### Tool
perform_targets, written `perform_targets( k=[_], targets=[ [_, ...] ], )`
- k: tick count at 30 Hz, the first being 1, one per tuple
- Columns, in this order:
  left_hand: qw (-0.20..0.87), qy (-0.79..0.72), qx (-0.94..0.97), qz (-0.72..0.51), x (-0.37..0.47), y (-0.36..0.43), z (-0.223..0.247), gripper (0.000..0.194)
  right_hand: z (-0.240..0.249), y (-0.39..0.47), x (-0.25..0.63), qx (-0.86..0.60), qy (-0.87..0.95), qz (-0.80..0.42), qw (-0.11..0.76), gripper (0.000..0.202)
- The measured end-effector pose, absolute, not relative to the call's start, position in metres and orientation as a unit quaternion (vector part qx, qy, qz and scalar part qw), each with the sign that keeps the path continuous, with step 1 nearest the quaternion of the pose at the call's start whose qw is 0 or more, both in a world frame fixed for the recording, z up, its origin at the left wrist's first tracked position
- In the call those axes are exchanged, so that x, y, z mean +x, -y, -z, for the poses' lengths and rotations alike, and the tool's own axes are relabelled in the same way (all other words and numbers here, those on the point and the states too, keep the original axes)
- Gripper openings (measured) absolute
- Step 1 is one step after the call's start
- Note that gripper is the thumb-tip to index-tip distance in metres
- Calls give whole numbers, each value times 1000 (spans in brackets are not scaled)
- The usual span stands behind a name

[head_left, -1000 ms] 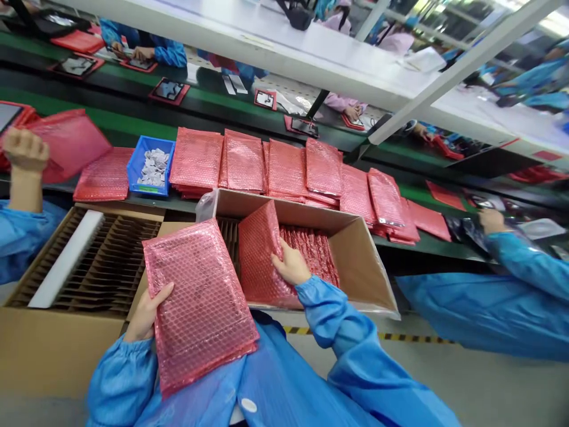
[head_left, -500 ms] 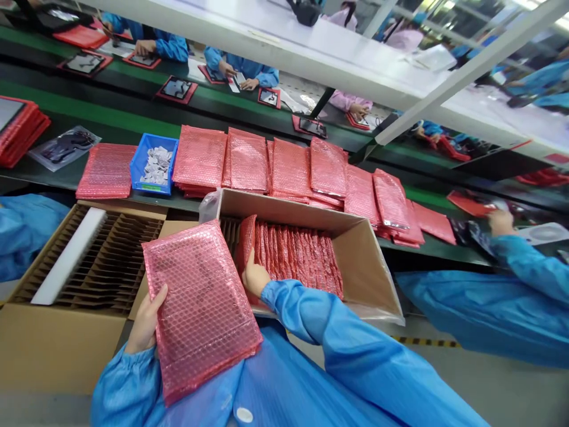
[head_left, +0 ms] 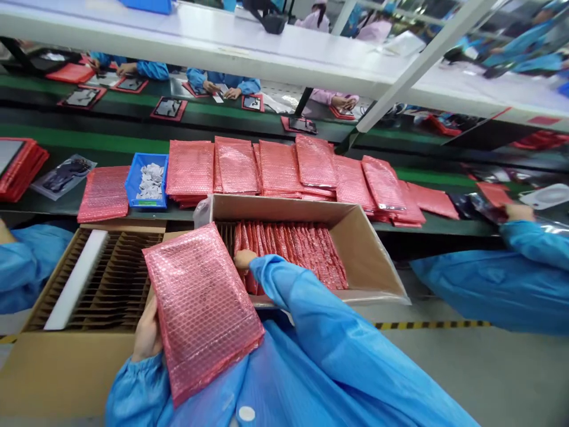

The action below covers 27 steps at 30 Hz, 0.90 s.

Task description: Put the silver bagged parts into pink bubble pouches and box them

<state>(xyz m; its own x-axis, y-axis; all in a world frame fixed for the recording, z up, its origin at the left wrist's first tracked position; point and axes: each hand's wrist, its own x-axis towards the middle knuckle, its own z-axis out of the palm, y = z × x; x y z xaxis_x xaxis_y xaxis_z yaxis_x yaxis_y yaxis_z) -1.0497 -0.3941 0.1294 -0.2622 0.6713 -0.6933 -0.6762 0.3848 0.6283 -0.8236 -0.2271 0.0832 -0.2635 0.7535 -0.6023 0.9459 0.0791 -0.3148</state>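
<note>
My left hand (head_left: 148, 333) grips a stack of red bubble-wrap bags (head_left: 202, 308) at its left edge. The stack tilts in front of my body, and most of my fingers are hidden behind it. My right hand (head_left: 244, 259) reaches into an open cardboard box (head_left: 284, 207) lined with clear plastic. There it is closed at the leftmost bag of a row of upright red bubble-wrap bags (head_left: 293, 252); its fingertips are out of sight. Cardboard dividers (head_left: 226, 234) show at the box's left end.
Left of me stands a second carton (head_left: 66, 373) with cardboard dividers and a white foam strip (head_left: 77, 279). On the bench lie piles of red bubble bags (head_left: 191, 169) and a blue bin (head_left: 146, 201) of small white pieces. Co-workers' sleeves (head_left: 540, 240) flank me.
My right hand has moved down and left, and the leftmost bag, which stuck up above the row, now sits lower in the box. My left hand still holds the stack. The view has shifted slightly.
</note>
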Motion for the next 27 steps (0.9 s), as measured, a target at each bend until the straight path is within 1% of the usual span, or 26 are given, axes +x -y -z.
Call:
perform_targets(
  k=[1, 2, 3, 4, 5, 8, 10, 12, 14, 18, 21, 24, 27],
  targets=[
    [599, -573, 24, -559, -1050, 393, -128, 41, -93, 229, -818, 589, -712, 364, 119, 32],
    [593, -584, 44, -553, -1050, 391, -127, 46, -102, 233, -812, 586, -701, 395, 91, 39],
    [589, -600, 61, -538, -1050, 389, -127, 48, -111, 241, -806, 580, -692, 427, 60, 50],
    [586, -617, 75, -519, -1049, 387, -128, 48, -120, 251, -801, 568, -685, 455, 27, 60],
    [582, -633, 88, -502, -1048, 384, -129, 46, -127, 263, -797, 553, -680, 481, -7, 66],
    [562, -656, 110, -491, -1045, 377, -134, 39, -139, 297, -784, 515, -664, 531, -108, 73],
    [567, -651, 106, -494, -1045, 376, -136, 39, -144, 310, -767, 515, -646, 539, -163, 80],
    [583, -640, 96, -492, -1047, 378, -135, 42, -149, 310, -739, 543, -628, 521, -200, 79],
    [597, -627, 81, -493, -1052, 382, -131, 45, -157, 298, -704, 591, -615, 474, -219, 73],
    [603, -609, 37, -514, -1063, 392, -127, 44, -169, 262, -660, 665, -622, 350, -219, 66],
    [597, -604, 2, -528, -1068, 397, -132, 34, -166, 247, -674, 674, -656, 282, -190, 58],
    [586, -602, -23, -542, -1070, 402, -140, 29, -158, 242, -715, 665, -692, 252, -124, 45],
    [578, -604, -37, -547, -1072, 409, -142, 28, -151, 237, -760, 664, -714, 218, -33, 48]
  ],
)
